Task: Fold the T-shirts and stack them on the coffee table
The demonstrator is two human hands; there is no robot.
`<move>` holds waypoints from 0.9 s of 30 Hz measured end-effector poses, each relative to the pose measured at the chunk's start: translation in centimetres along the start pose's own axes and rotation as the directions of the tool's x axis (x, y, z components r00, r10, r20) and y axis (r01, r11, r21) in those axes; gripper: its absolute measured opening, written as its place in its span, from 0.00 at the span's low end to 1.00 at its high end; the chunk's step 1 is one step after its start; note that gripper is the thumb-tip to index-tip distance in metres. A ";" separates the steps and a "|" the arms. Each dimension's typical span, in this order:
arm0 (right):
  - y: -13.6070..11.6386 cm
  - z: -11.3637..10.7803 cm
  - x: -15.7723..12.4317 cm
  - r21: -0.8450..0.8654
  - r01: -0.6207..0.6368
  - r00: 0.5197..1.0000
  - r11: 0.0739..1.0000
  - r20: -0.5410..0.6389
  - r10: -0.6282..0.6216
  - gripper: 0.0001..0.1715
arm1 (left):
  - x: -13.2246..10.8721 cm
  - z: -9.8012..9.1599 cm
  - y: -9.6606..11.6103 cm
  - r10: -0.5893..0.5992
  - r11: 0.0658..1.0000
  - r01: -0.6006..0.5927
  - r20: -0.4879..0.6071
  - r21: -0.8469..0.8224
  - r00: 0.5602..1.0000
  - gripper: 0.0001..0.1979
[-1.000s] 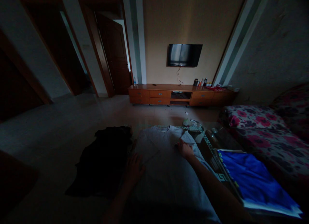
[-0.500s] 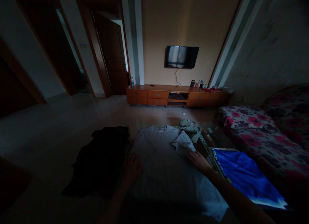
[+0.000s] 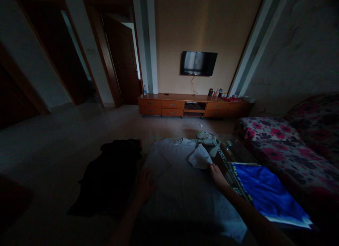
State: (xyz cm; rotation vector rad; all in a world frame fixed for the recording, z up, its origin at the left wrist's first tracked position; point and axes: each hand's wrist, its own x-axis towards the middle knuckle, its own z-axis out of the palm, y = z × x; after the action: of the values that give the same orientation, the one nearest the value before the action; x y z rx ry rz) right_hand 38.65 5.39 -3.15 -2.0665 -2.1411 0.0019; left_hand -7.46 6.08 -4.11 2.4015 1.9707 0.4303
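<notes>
A grey T-shirt (image 3: pixel 182 182) lies spread flat on a low glass table (image 3: pixel 233 152) in a dim room, its sleeves folded inward. My left hand (image 3: pixel 144 184) presses flat on the shirt's left edge, fingers apart. At the shirt's right edge, just below the folded right sleeve (image 3: pixel 200 157), rests my right hand (image 3: pixel 217 175); whether it pinches the cloth I cannot tell. A dark garment (image 3: pixel 111 175) is heaped to the left of the shirt.
A folded blue cloth (image 3: pixel 265 193) sits on the table at the right. A floral sofa (image 3: pixel 291 150) runs along the right side. A wooden TV cabinet (image 3: pixel 193 105) and a wall TV (image 3: pixel 198 63) are at the far wall. Bare floor and open doorways lie to the left.
My right hand has drawn back from the folded right sleeve, down and outward to the shirt's right edge. My left hand has stayed in place.
</notes>
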 end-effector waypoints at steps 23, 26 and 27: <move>-1.6 -1.8 -0.6 -0.062 0.107 0.985 0.992 0.145 -0.097 0.22 | 2.3 -1.4 0.2 0.015 0.998 -0.028 0.201 0.062 0.979 0.32; -2.0 -2.8 1.9 -0.037 -0.026 0.994 0.999 0.104 0.030 0.28 | 4.4 -1.6 0.9 0.036 0.997 -0.047 0.158 0.063 0.987 0.26; -2.0 -2.7 2.7 -0.033 -0.036 0.995 0.999 0.092 0.039 0.28 | 5.1 -1.4 1.1 0.053 0.996 -0.062 0.133 0.064 0.990 0.26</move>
State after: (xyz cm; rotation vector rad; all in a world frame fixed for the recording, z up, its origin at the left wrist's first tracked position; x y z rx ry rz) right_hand 36.92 7.67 0.07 -2.1646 -2.1672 0.0706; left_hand -5.84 10.51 -1.49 2.4624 1.8955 0.2025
